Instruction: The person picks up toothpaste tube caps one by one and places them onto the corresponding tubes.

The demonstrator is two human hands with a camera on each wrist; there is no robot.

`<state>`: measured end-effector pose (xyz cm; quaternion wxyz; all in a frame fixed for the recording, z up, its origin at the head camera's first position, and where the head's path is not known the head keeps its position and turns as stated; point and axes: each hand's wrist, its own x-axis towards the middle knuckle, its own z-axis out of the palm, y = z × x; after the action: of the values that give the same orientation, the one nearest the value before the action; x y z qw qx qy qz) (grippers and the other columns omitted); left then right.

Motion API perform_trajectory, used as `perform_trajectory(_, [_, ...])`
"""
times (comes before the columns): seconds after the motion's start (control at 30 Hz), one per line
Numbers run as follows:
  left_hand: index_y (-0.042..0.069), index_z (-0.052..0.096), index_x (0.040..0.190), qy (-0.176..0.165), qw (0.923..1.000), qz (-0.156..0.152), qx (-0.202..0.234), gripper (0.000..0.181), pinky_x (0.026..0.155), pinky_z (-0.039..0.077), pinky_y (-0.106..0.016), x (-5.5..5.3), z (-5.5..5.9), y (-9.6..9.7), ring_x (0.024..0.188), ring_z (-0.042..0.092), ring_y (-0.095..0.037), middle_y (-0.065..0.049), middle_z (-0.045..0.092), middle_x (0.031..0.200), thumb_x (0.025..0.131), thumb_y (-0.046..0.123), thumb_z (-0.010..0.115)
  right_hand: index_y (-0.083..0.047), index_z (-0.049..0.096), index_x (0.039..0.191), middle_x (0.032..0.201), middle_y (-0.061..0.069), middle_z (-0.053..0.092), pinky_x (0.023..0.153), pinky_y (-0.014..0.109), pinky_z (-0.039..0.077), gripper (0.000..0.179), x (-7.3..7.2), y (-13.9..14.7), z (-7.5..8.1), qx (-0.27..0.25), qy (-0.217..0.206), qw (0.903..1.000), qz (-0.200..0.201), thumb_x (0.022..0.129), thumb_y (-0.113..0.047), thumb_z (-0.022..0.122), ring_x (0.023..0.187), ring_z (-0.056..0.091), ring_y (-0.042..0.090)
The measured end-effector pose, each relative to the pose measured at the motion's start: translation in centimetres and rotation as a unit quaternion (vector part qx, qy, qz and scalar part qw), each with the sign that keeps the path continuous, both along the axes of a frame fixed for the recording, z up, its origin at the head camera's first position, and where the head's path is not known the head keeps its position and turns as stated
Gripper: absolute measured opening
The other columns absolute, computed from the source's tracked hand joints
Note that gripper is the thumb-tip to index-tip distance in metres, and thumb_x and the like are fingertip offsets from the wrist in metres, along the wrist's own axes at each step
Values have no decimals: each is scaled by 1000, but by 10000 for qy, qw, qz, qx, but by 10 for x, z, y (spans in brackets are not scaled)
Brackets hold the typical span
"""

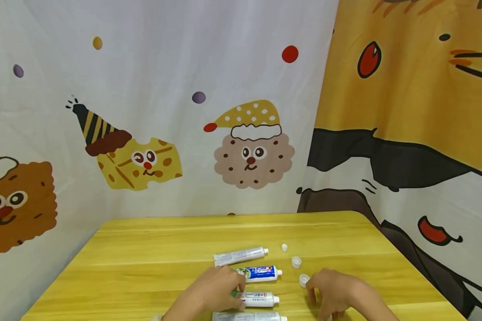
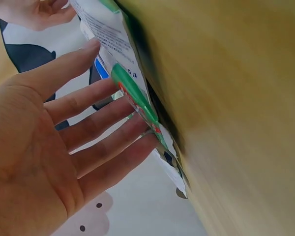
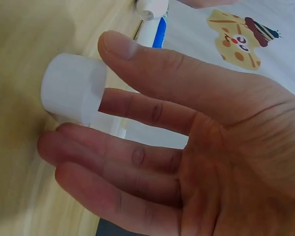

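Observation:
In the head view my left hand (image 1: 218, 287) reaches over a white-and-green toothpaste tube (image 1: 259, 299) lying on the table. Its fingers (image 2: 98, 118) extend fairly straight to the tube's green part (image 2: 132, 93), thumb apart from them. A blue-and-white toothpaste tube (image 1: 261, 273) lies just beyond, and a silvery tube (image 1: 249, 317) is nearest me. At the right, my right hand (image 1: 337, 292) bends down to the tabletop. Its thumb and fingers hold a white cap (image 3: 73, 88) between them, close to the wood. Another white cap (image 1: 304, 280) stands by its knuckles.
A silver tube (image 1: 241, 256) lies farthest back in the row. Beyond the right hand are a small white cap (image 1: 284, 247) and a larger one (image 1: 296, 262). The yellow wooden table (image 1: 156, 249) ends at a printed curtain (image 1: 164, 89).

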<state>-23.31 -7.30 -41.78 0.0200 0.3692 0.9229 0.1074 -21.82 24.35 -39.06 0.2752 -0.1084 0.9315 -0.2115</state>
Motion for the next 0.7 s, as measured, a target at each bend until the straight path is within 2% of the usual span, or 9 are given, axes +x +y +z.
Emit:
perform_trajectory(0.23, [25,78,99,280,9991,-107,-291,25,76,54,-22,1,-1,3,82,63,2,18,74,93,80,38,87,-19,68,81,78,4,61,49,21,45,27,1,-1,-4,-80,56,9997,242,75,1,86,52,56,10])
perform_trajectory(0.47, [27,78,95,365,9983,41,-448,24,73,52,-23,3,-1,14,78,60,2,19,73,89,76,36,90,-20,67,79,70,-1,61,50,19,41,29,4,-1,-5,-116,48,9985,529,74,5,82,52,51,7])
perform_trajectory(0.7, [27,79,93,334,9984,145,-429,24,75,54,-24,2,2,18,81,63,0,19,74,91,74,35,91,-21,67,80,72,-2,62,53,20,40,31,3,-5,-2,212,157,9986,465,75,8,75,56,51,8])
